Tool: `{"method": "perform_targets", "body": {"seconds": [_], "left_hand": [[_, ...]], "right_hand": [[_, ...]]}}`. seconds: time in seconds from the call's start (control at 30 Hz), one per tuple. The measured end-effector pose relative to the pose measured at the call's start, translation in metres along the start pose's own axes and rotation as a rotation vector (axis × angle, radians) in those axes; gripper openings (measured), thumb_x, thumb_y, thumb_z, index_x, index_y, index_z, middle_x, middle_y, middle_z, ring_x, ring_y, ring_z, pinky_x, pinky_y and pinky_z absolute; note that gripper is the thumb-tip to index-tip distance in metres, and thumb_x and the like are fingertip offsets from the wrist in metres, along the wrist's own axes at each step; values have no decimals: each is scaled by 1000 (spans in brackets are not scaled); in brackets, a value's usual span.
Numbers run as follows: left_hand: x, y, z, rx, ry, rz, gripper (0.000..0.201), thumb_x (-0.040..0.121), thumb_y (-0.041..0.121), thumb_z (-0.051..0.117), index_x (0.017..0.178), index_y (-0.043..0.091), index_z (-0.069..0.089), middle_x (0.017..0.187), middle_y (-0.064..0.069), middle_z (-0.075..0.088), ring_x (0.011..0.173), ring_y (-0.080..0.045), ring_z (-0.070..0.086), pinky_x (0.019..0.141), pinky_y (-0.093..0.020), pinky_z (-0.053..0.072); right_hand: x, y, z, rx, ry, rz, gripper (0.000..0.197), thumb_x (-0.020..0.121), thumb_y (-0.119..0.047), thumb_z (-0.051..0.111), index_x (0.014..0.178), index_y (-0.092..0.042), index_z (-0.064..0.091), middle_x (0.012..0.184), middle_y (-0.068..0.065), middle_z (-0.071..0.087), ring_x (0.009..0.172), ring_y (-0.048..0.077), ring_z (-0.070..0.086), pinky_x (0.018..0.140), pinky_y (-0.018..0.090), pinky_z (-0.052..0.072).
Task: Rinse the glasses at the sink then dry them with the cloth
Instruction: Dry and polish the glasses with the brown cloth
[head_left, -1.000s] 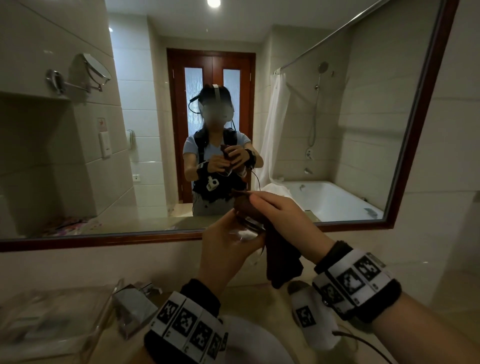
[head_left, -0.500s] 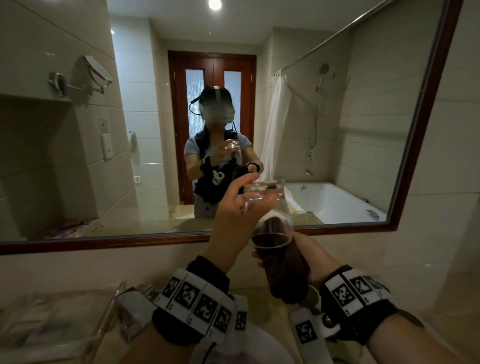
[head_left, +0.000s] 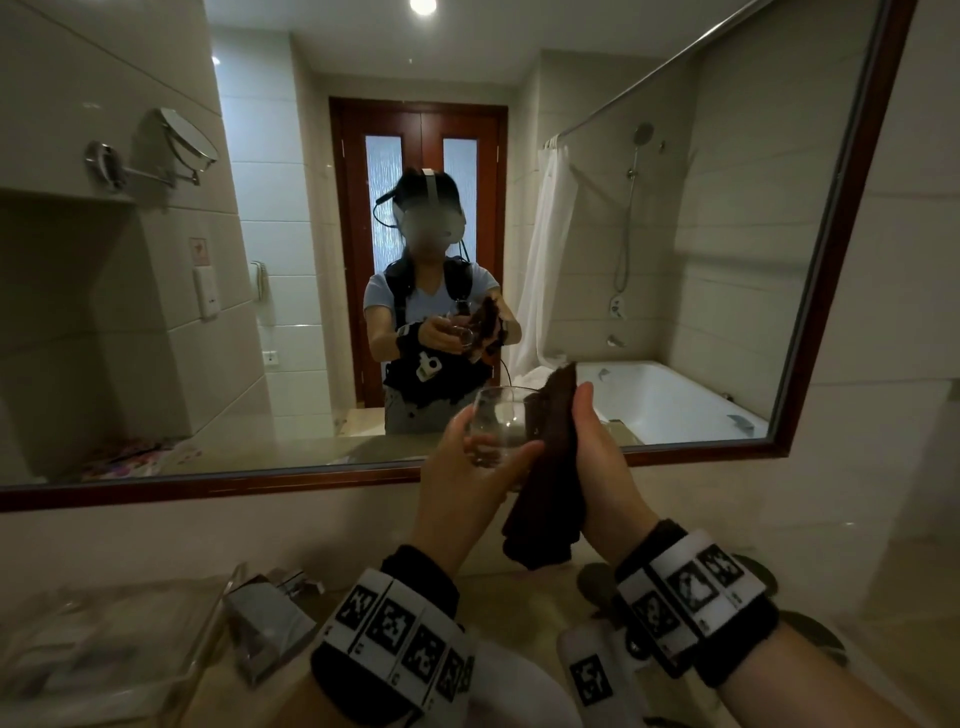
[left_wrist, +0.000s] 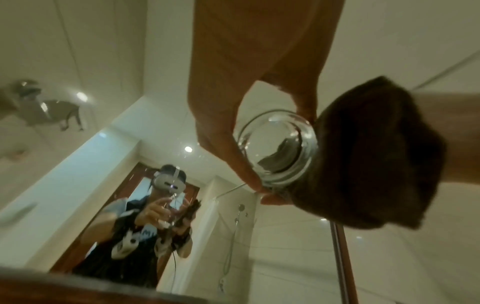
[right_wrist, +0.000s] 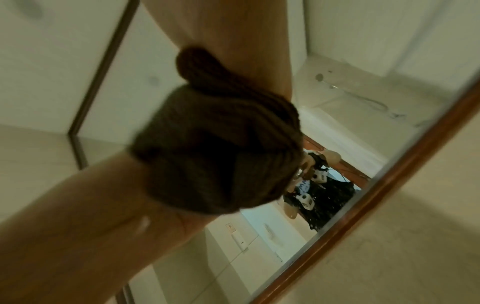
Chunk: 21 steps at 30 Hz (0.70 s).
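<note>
A clear stemless glass (head_left: 493, 426) is held up in front of the mirror, tilted a little. My left hand (head_left: 467, 462) grips it round its lower part, thumb towards me. In the left wrist view the glass (left_wrist: 278, 150) shows base-first between the fingers of my left hand (left_wrist: 221, 127). A dark brown cloth (head_left: 550, 467) is pressed against the right side of the glass. My right hand (head_left: 597, 452) holds the cloth, thumb up along it. In the right wrist view the bunched cloth (right_wrist: 215, 148) fills my right hand (right_wrist: 228, 61) and hides the glass.
The wood-framed mirror (head_left: 831, 291) stands close behind the hands. On the counter at the lower left lie a clear plastic tray (head_left: 104, 649) and a small shiny box (head_left: 270, 623). The white sink basin (head_left: 519, 691) is below the wrists.
The glass had been lifted high with the cloth under its base. It has since come down a little, and my right hand has brought the cloth up to its right side.
</note>
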<state>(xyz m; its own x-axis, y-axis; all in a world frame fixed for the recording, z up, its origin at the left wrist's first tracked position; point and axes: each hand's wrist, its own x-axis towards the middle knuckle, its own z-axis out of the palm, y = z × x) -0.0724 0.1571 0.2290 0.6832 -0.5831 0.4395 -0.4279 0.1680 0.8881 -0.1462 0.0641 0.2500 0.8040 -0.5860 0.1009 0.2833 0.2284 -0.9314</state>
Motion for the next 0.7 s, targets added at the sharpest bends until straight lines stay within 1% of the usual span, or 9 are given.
{"method": "perform_targets", "body": {"seconds": [0.07, 0.13, 0.23, 0.3, 0.37, 0.43, 0.5, 0.6, 0.7], "left_hand": [[-1, 0, 1, -132, -1, -83, 47, 77, 27, 72, 113, 38, 45, 100, 1, 61, 84, -7, 64, 59, -17, 55], [-3, 4, 1, -233, -19, -129, 44, 74, 26, 74, 104, 41, 45, 104, -3, 62, 87, -11, 66, 62, -23, 58], [-8, 7, 2, -330, -63, -136, 48, 70, 26, 74, 110, 35, 49, 111, -9, 64, 94, -16, 68, 69, -33, 60], [-7, 9, 2, -341, -93, -114, 49, 68, 26, 72, 110, 36, 49, 108, -6, 66, 91, -14, 69, 67, -28, 59], [-2, 8, 4, -293, -102, -83, 54, 72, 23, 73, 118, 34, 48, 105, -1, 66, 88, -10, 68, 64, -20, 56], [3, 4, 9, -220, -81, -60, 62, 73, 22, 76, 127, 29, 46, 106, -1, 65, 90, -9, 67, 67, -19, 56], [7, -5, 17, -130, -48, -24, 66, 69, 22, 80, 125, 31, 45, 106, 0, 63, 92, -9, 65, 71, -21, 57], [11, -20, 31, -8, 2, 27, 76, 64, 26, 84, 130, 25, 44, 106, 8, 60, 97, -9, 63, 82, -28, 56], [13, -36, 45, 126, 71, 64, 87, 64, 31, 84, 136, 21, 37, 108, 9, 55, 97, -5, 59, 84, -18, 51]], "right_hand": [[-1, 4, 5, -186, -12, -161, 45, 96, -48, 29, 136, -31, 40, 121, 0, 57, 92, 5, 64, 68, 15, 53], [1, 0, 5, -253, -7, -257, 42, 99, -36, 29, 141, -35, 28, 129, -10, 46, 108, 3, 54, 73, 7, 48], [1, -7, -7, -224, 6, -154, 42, 97, -45, 28, 129, -26, 47, 118, 1, 61, 102, 16, 62, 77, 22, 52], [1, -14, -15, -142, 50, 11, 50, 93, -53, 33, 116, -19, 61, 102, 8, 69, 90, 21, 66, 71, 30, 53], [7, -15, -24, -100, 70, 104, 51, 91, -56, 37, 108, -17, 65, 94, 9, 71, 85, 23, 67, 66, 32, 51], [12, -14, -31, -81, 70, 138, 51, 92, -55, 36, 107, -16, 65, 90, 9, 72, 81, 23, 68, 63, 33, 51], [18, -12, -36, -60, 81, 163, 49, 93, -54, 35, 100, -17, 66, 83, 8, 74, 74, 21, 69, 61, 32, 51], [27, -7, -42, -63, 102, 183, 47, 94, -53, 35, 93, -18, 66, 87, 10, 72, 81, 24, 67, 64, 34, 51], [38, 1, -51, -138, 134, 195, 44, 95, -50, 36, 90, -18, 66, 88, 11, 71, 81, 24, 66, 65, 33, 51]]}}
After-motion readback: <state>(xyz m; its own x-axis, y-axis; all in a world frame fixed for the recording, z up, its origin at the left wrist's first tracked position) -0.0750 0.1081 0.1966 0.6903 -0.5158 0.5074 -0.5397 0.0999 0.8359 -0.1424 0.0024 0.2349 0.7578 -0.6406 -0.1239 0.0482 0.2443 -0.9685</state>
